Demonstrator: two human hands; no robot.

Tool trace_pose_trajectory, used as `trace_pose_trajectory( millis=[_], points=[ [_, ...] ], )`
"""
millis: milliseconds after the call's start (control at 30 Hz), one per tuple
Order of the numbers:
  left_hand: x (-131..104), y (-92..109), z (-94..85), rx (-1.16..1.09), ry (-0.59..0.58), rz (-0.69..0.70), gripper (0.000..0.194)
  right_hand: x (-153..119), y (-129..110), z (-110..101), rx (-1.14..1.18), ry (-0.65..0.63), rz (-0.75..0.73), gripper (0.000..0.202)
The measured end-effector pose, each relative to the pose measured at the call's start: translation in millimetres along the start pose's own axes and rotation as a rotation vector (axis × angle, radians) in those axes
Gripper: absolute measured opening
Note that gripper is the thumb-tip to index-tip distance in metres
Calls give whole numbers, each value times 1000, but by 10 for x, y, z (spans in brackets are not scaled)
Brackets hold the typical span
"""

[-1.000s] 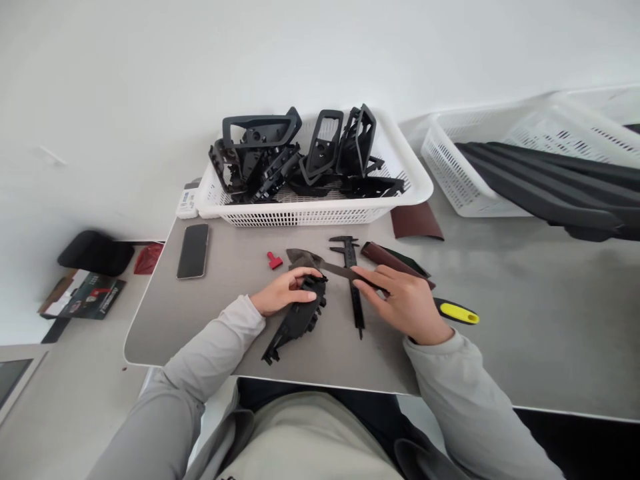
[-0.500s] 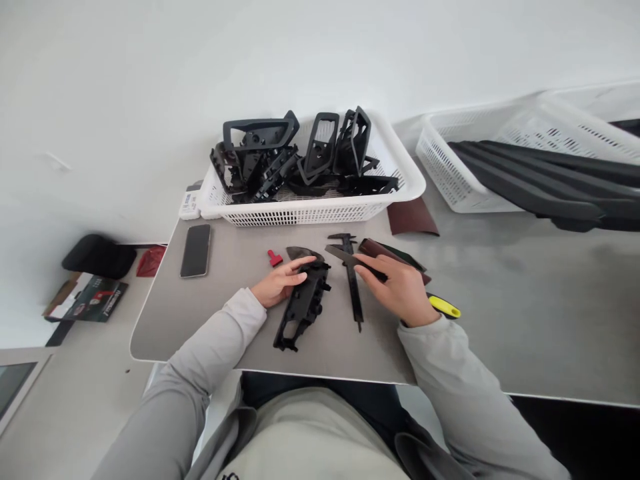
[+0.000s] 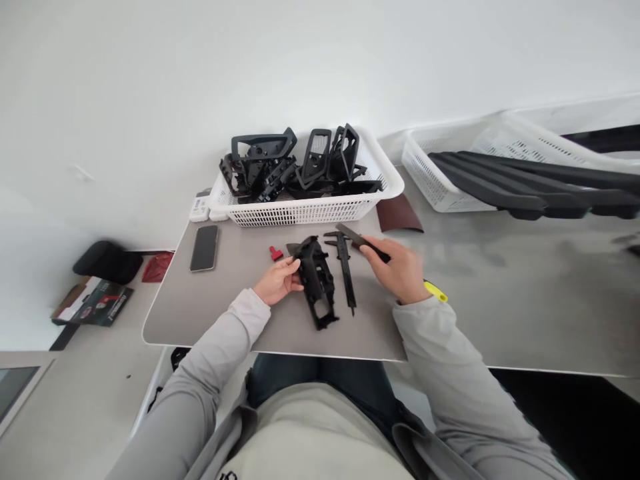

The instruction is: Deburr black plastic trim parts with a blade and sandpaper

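Holding a black part [image 3: 312,272] and a dark tool [image 3: 352,235]
The left hand [image 3: 278,281] pinched the part over the surface [image 3: 373,333], beside the calipers [image 3: 345,270]; the right hand [image 3: 399,268] gripped the tool. A loose pinch could have let the part slip.

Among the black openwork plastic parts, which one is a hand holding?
The openwork part in the left hand, just left of the caliper; the like parts heaped in the white basket behind it are touched by neither hand.
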State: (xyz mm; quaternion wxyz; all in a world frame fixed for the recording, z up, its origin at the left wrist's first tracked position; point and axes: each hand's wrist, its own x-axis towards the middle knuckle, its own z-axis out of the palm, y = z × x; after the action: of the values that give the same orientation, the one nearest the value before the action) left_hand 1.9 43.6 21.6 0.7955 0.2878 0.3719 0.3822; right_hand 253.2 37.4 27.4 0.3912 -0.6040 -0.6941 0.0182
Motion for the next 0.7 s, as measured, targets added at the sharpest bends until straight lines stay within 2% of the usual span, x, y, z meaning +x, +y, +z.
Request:
trace_pose_trajectory(
  millis=[100, 167, 300, 400, 467, 600, 700],
  points=[
    [-168, -92, 96, -125, 98, 79, 3, -74, -93, -156, 32, 43, 15, 40],
    [-289, -197, 168, -218, 167, 146, 5, -198, -193, -269, 93, 42, 21, 40],
    [-489, -437, 306, -389, 264, 249, 13, -596, -452, -407, 262, -120, 43, 38],
    [-579, -565, 379, -477, 274, 254, 19, -919, -637, -378, 417, -313, 96, 40],
    [-612, -620, 405, -501, 265, 248, 22, -1087, -724, -310, 491, -388, 151, 42],
    [-634, -702, 411, -503, 281, 265, 20, -1268, -797, -170, 569, -411, 221, 46],
    [-626, -766, 398, -465, 300, 302, 12, -1319, -799, -146, 597, -404, 272, 47]
  ],
)
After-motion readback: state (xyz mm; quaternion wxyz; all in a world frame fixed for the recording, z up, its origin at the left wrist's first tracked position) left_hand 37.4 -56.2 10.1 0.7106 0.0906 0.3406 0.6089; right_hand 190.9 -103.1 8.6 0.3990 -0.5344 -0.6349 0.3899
